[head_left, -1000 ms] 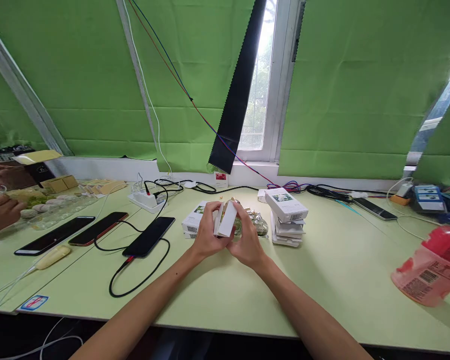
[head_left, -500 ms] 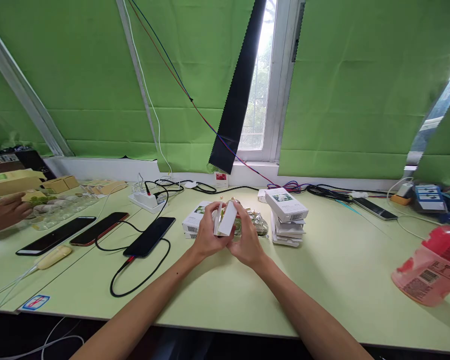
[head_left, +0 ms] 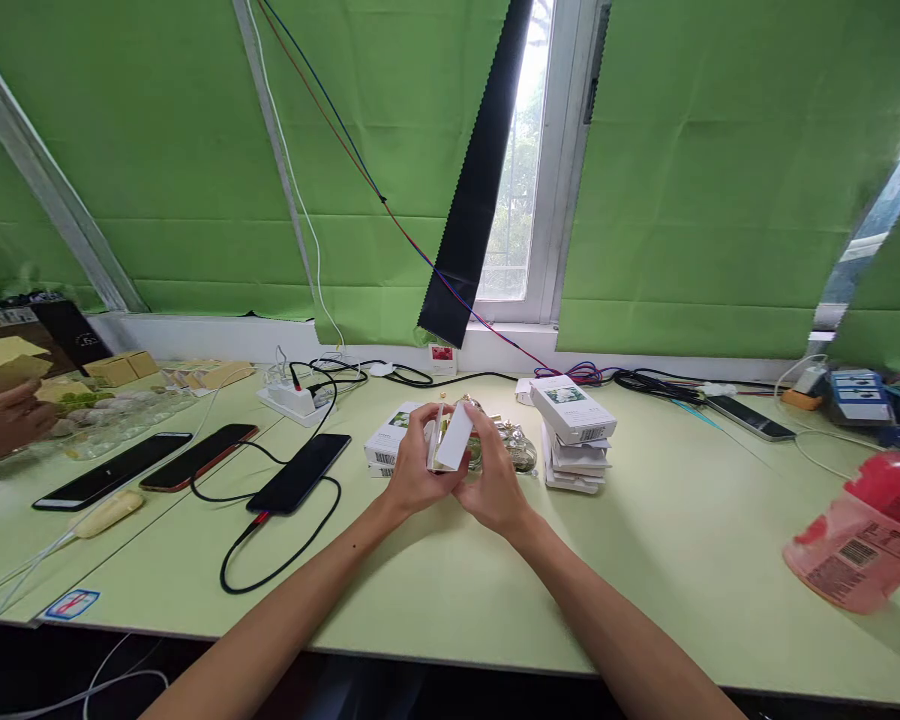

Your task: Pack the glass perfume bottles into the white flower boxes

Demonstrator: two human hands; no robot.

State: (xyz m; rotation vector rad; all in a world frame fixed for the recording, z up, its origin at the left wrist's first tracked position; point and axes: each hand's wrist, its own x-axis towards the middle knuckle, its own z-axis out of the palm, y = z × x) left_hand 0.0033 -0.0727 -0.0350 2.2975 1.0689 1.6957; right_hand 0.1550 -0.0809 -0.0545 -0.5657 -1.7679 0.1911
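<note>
Both my hands grip a small white cardboard box (head_left: 454, 440) above the middle of the table. My left hand (head_left: 420, 465) closes round its left side, and my right hand (head_left: 499, 485) presses its right side. An end of the box faces me, and a gap along its left part looks unclosed; what lies inside I cannot make out. Behind my hands lies a pile of shiny, clear-wrapped small items (head_left: 521, 450), partly hidden. White printed boxes (head_left: 386, 435) sit just left of my left hand. On the right stands a stack of similar white boxes (head_left: 574, 410), flattened ones below.
A phone (head_left: 300, 475) with a black cable lies to the left, near a white power strip (head_left: 292, 400). Farther left are two more phones, a clear tray (head_left: 127, 420) and another person's hand (head_left: 11, 425). A pink container (head_left: 859, 530) stands far right.
My hands and the white box stay nearly still. At far left, the other person's hand has shifted slightly left, now with a yellowish box raised in it.
</note>
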